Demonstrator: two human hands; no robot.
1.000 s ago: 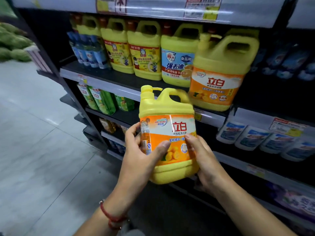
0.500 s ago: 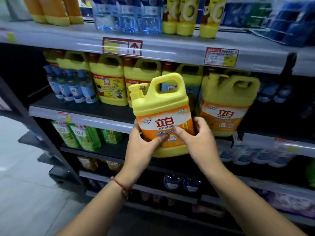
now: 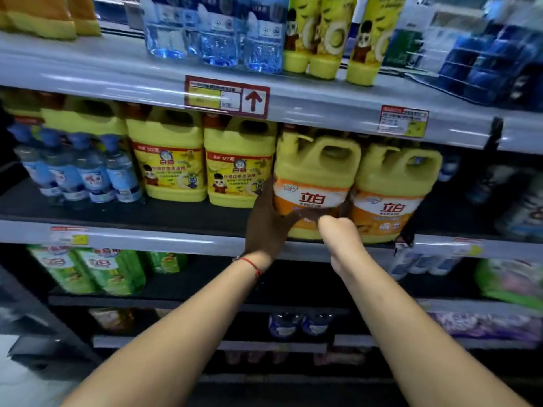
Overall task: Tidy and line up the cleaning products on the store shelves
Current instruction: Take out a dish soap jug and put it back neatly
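Observation:
A yellow detergent jug with an orange label (image 3: 314, 177) stands at the front of the middle shelf (image 3: 147, 236), beside a matching jug (image 3: 393, 195) on its right. My left hand (image 3: 267, 227), in shadow, grips the jug's lower left side. My right hand (image 3: 340, 230) holds its lower front, fingers curled against the label. Left of the jug stand two yellow jugs with cartoon labels (image 3: 173, 165).
Blue bottles (image 3: 79, 171) fill the left of the middle shelf. The top shelf carries clear blue bottles (image 3: 217, 33) and yellow tubes (image 3: 323, 33). Green bottles (image 3: 97, 268) sit on the shelf below. A price rail with tags (image 3: 226, 96) runs overhead.
Both hands lifted the jug from waist height and moved it forward onto the middle shelf, into the gap left of the matching jug. The camera tilted upward.

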